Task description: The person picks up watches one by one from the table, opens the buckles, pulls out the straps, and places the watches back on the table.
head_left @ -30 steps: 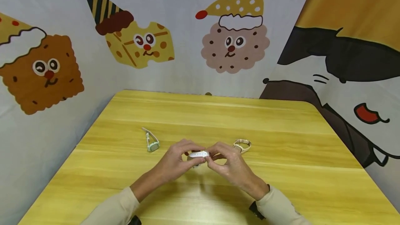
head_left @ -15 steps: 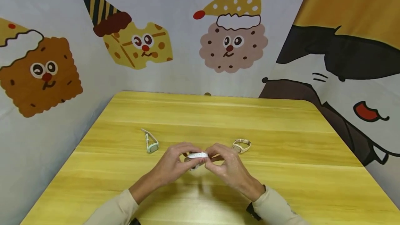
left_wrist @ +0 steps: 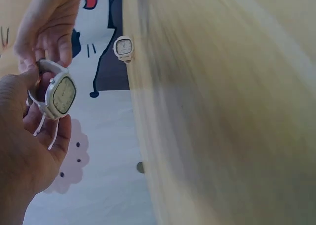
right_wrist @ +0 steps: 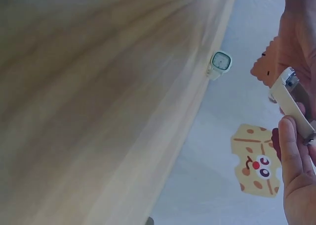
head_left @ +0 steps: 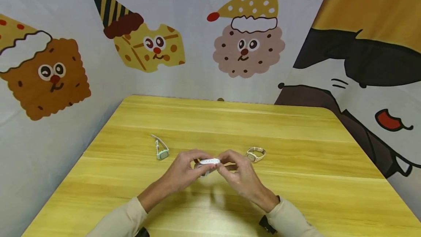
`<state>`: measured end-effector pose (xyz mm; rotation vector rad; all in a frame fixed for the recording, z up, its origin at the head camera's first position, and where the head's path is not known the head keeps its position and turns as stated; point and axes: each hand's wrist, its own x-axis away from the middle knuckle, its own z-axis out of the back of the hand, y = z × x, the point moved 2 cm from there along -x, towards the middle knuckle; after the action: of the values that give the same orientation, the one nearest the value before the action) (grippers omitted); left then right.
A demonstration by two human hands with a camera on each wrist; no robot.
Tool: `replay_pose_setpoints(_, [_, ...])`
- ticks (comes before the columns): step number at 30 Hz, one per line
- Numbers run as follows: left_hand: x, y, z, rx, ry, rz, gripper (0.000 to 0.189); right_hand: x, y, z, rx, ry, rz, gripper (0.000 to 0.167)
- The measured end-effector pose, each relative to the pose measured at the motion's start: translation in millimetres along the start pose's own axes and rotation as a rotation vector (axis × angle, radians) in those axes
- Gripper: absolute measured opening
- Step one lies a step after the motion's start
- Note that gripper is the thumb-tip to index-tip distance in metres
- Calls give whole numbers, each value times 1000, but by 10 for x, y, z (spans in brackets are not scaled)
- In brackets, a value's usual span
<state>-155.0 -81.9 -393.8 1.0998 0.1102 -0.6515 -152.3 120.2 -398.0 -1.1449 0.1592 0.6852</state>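
A white wristwatch (head_left: 209, 161) is held between both hands above the table's middle. My left hand (head_left: 185, 169) grips it from the left, thumb and fingers around the strap. Fingers and thumb of my right hand (head_left: 242, 174) pinch the strap's end near the buckle. The left wrist view shows the watch's squarish dial (left_wrist: 64, 94) facing outward, the strap bent behind it. In the right wrist view, the light strap (right_wrist: 290, 108) runs between the hands, with a metal buckle part at its lower end. Whether the strap is fastened is hidden by the fingers.
On the wooden table (head_left: 230, 120), a pale green watch (head_left: 162, 154) lies left of the hands with its strap unfastened. To the right rests a beige watch (head_left: 251, 157), its strap in a loop. A cartoon-printed cloth (head_left: 197, 79) hangs behind the table.
Both hands keep hold of the white watch in nearly the same place. The strap has turned slightly between the fingers. The head view has shifted a little.
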Motion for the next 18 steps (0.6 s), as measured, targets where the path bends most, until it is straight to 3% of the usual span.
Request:
replay_pose_setpoints(4, [-14, 41, 33, -69, -7, -21, 17, -9, -9, 56, 19, -17, 1, 17])
replay_pose_setpoints(13, [-7, 41, 46, -156, -7, -140, 14, -57, -53, 128, 46, -137, -8, 21])
replay_pose_setpoints(18, [10, 55, 37, -185, -11, -176, 15, -53, -86, 147, 131, -143, 83, 22])
